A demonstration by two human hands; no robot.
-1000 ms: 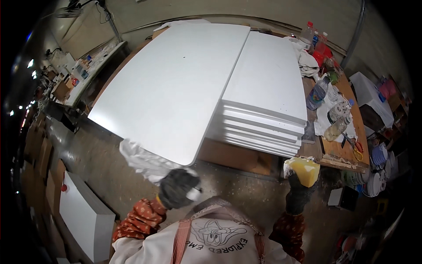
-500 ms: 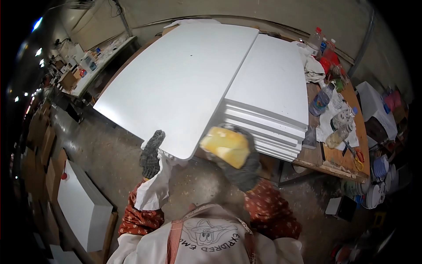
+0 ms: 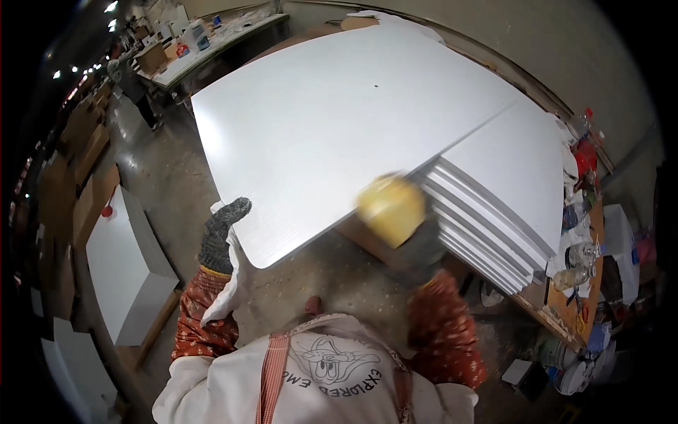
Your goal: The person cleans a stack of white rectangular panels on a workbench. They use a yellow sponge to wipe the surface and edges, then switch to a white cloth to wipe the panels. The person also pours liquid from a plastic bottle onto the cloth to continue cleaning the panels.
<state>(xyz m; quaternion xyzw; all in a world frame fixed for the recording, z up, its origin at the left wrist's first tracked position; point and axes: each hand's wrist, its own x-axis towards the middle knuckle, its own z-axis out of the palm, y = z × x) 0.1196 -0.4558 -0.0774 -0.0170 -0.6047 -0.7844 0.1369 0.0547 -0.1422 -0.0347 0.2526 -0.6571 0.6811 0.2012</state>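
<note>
Head view, white panel (image 3: 339, 134), grey floor (image 3: 166, 173), left grip (image 3: 220, 237) pinching cloth (image 3: 224, 297), right (image 3: 418, 251) clasping sponge (image 3: 390, 210)

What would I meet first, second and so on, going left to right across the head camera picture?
Low white stack near the floor → gloved left hand → blurry yellow block → stack of white boards on the table → white-covered thing beyond the table.

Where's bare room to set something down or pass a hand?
Beyond the left hand, the white panel is bare but for a dark speck; right of it, the white stack's top is bare. A hand could probably pass over the floor between panel and shirt. Crowded: the table's right end, with bottles.
</note>
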